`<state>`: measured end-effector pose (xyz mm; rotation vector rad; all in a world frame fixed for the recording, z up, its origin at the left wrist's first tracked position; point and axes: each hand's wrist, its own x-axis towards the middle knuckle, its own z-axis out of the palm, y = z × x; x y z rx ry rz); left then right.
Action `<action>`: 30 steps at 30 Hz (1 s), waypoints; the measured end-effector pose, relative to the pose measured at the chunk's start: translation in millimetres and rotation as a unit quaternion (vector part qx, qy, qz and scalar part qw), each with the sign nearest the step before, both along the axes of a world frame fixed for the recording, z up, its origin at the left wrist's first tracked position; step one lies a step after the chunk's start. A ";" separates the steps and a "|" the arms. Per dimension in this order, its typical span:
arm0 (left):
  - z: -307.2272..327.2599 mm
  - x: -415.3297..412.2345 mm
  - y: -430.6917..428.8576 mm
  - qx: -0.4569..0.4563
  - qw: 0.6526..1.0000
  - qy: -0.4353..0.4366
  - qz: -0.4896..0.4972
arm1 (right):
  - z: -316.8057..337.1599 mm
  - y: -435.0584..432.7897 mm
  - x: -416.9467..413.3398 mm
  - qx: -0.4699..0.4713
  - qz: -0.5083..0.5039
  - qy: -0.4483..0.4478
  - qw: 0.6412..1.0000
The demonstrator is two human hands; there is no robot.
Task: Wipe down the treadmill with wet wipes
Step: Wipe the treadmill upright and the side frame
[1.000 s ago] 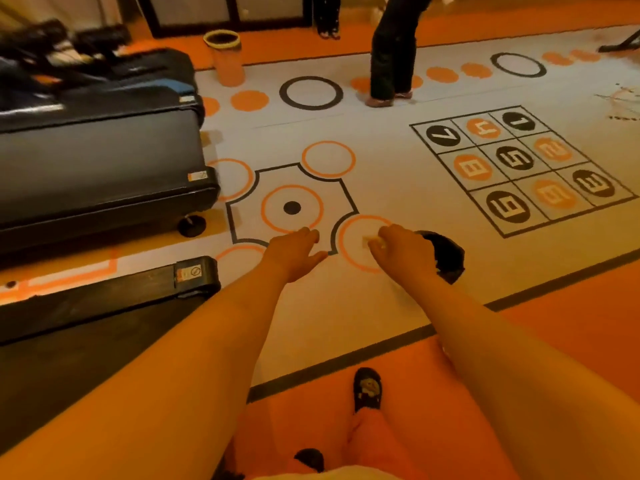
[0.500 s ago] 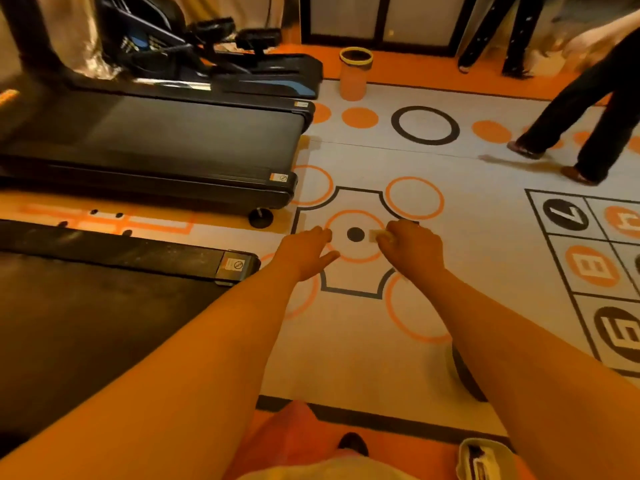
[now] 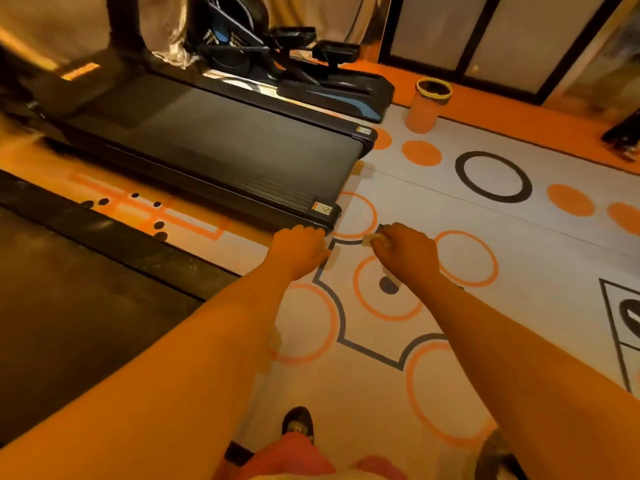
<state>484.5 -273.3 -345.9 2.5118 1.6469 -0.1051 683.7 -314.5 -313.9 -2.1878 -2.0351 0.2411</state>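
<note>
My right hand point(image 3: 405, 252) pinches a small folded wet wipe point(image 3: 373, 239), fingers curled round it. My left hand point(image 3: 298, 251) hangs loose and holds nothing. Both hover by the rear corner of the treadmill point(image 3: 214, 150) — the left hand nearest that corner, the wipe just beside it over the patterned floor point(image 3: 519, 271). I judge this the approach, with wiping not yet begun. Next — lay the wipe flat on the corner's side rail and drag along it.
</note>
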 end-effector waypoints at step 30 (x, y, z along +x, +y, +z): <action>-7.5 -48.2 284.7 0.034 0.943 0.076 0.322 | -28.2 435.9 -94.1 -0.045 0.435 0.016 0.899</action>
